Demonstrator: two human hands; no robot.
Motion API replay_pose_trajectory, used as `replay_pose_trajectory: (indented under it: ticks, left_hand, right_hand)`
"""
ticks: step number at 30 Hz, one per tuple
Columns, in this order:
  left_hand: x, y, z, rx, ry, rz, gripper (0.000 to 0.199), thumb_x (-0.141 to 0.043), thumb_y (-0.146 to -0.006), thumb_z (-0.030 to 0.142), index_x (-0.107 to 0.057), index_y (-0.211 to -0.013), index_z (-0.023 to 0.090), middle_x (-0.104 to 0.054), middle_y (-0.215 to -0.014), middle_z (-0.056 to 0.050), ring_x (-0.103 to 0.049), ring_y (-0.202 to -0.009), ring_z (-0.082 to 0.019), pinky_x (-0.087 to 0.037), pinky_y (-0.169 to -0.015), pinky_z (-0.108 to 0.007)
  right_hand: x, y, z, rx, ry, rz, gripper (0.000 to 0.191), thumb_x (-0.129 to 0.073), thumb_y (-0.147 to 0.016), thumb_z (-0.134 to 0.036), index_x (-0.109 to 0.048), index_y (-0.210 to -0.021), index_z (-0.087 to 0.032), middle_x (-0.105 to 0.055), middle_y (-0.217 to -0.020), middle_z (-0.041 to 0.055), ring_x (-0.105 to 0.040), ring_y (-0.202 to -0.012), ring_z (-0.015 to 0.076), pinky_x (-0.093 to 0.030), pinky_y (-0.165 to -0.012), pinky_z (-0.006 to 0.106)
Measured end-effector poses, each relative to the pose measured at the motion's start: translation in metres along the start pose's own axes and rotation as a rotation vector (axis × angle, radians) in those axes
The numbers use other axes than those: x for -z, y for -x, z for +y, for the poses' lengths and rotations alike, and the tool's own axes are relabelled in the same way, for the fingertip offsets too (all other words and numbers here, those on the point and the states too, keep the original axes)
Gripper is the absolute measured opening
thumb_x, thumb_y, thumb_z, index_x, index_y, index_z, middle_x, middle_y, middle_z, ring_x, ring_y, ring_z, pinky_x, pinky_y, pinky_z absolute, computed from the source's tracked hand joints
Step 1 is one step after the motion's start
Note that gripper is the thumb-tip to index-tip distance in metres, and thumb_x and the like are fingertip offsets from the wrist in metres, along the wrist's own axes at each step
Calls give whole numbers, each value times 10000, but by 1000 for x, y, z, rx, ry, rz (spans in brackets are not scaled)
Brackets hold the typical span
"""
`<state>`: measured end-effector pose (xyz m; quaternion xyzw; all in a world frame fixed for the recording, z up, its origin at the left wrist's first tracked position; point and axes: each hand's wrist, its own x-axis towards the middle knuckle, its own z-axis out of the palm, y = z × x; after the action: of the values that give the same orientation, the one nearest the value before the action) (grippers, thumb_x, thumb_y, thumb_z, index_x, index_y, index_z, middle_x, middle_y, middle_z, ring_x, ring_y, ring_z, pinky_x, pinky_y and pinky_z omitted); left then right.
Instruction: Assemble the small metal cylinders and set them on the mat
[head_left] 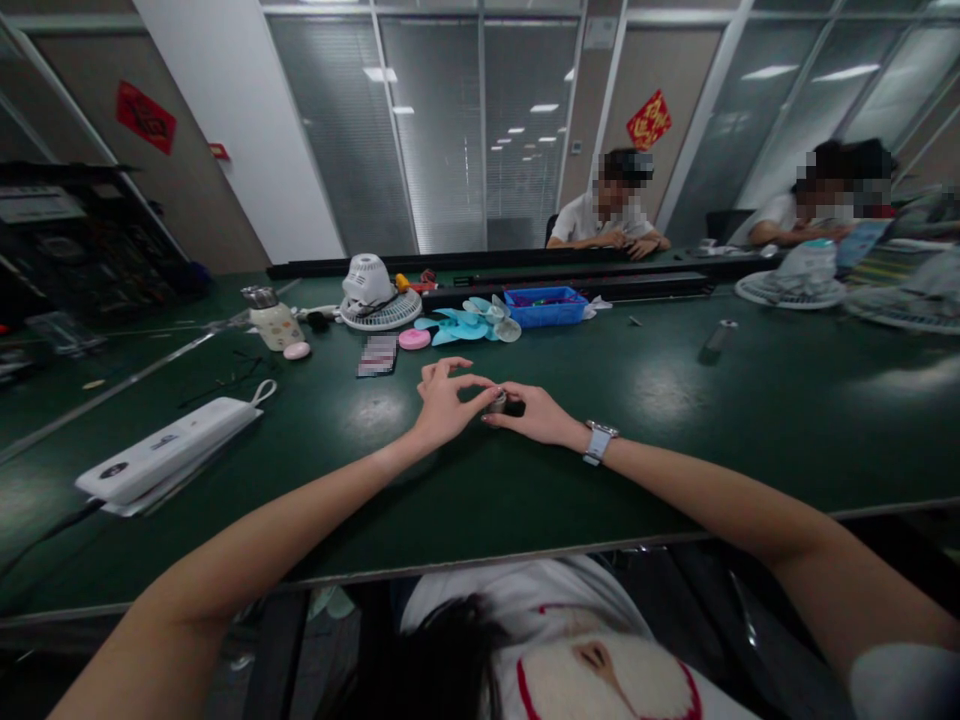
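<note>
In the middle of the green table, a small grey metallic cylinder (496, 403) sits between my two hands, partly covered by fingers. My left hand (448, 400) reaches its thumb and index finger to the top of the cylinder, while its other fingers are raised and spread. Around the cylinder's side, the thumb and index finger of my right hand (541, 414) grip it from the right. A watch (599, 441) is on my right wrist. The cylinder is too small and dim for me to tell its exact kind.
Beyond my hands are a white fan part (367, 280), light-blue fan blades (463, 322), a blue basket (546, 308) and a pink round piece (414, 339). A long white device (169, 455) lies left, near a bottle (271, 320). Another cylinder (721, 336) stands right. Co-workers sit opposite.
</note>
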<state>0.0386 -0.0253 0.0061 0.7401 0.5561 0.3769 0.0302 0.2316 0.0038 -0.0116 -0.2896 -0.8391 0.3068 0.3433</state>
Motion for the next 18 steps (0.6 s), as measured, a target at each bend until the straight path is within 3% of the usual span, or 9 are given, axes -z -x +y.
replay_pose_trajectory:
  ticks: [3,7,9,14,18]
  left_hand:
    - [14,-12,2,11,-9,-3,198,-653,-888,460,-775,-953,318,-565,-1233,-43,-398,-1231,-303,-352,-1024,-484]
    - [28,-25,-4,-10,-18,91,176,-651,-898,414,-774,-963,308,-574,-1201,-33,-420,-1225,-289,-324,-1059,-491]
    - [23,-26,-14,5,-23,83,153,-681,-876,405,-781,-935,305,-584,-1173,-34,-428,-1212,-284,-327,-1061,-482]
    - [-3,-15,-46,156,-49,-106,156,-729,-825,434,-791,-907,317,-612,-1096,-52,-452,-1144,-287,-368,-1016,-473]
    - [-7,-13,-65,135,-90,-169,202,-724,-810,495,-793,-918,340,-600,-1097,-60,-434,-1137,-286,-364,-1004,-458]
  right_hand:
    - [0,0,0,-6,-30,-8,421,-730,-795,-454,-650,-1108,-185,-715,-1067,58,-676,-960,206,-522,-878,355]
    - [0,0,2,24,-48,-8,414,-722,-801,-469,-657,-1097,-186,-720,-1070,54,-678,-976,203,-513,-915,357]
    - [-1,0,2,37,-42,-6,410,-721,-802,-466,-660,-1095,-186,-723,-1065,48,-680,-967,199,-514,-912,350]
    - [-3,1,-1,33,7,27,381,-729,-798,-445,-677,-1080,-193,-734,-1045,47,-691,-939,200,-527,-867,336]
    - [10,-5,3,-6,61,189,396,-724,-805,-440,-681,-1103,-182,-734,-1085,77,-687,-985,212,-528,-889,353]
